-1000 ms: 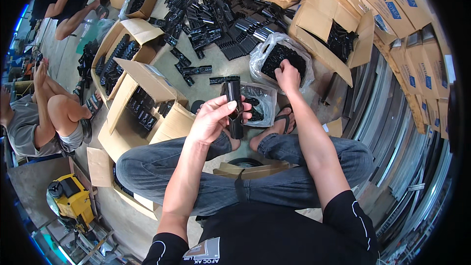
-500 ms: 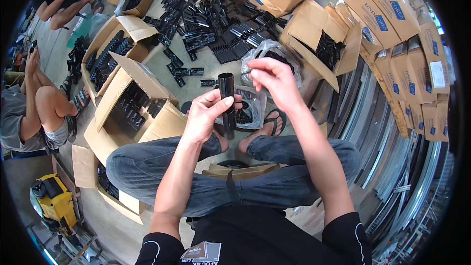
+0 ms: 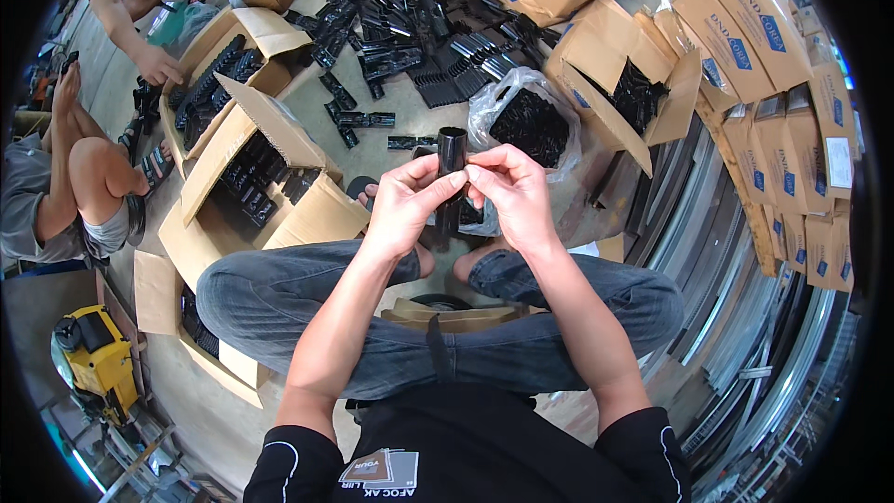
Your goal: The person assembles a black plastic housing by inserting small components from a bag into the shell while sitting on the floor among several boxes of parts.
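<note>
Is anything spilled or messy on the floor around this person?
Yes. Black plastic parts lie scattered loose on the floor beyond the open cardboard boxes, not packed. Both hands, left hand and right hand, hold one black part.

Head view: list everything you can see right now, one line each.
black tube part: one, black, upright, held by both hands
plastic bag of black parts: one, clear, floor ahead
loose black parts: many, black, heaped on the floor beyond
open cardboard boxes: several, brown, left, holding black parts
stacked cartons: many, brown, right
yellow machine: one, lower left
co-workers: two, partly seen, left
left hand: fingers on the tube
right hand: fingers on the tube
</note>
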{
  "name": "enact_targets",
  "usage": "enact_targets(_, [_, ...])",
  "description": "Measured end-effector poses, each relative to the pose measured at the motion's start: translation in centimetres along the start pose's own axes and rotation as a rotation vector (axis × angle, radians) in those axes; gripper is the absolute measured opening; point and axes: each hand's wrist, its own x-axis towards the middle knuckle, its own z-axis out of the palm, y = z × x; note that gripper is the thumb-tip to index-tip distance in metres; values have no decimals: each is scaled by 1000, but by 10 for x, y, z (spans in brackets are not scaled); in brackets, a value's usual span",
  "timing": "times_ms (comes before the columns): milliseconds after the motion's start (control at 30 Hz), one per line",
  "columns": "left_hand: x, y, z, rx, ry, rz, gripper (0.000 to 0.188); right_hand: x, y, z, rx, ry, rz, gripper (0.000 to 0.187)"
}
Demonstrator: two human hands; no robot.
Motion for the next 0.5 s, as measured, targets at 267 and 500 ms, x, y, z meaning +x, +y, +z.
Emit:
enact_targets(267, [-1, 2, 9, 142, 72, 22, 33, 1, 8, -7, 190, 32, 126, 12])
enact_targets(500, [1, -5, 2, 284, 77, 51, 38, 6, 14, -13, 226, 19, 167, 8])
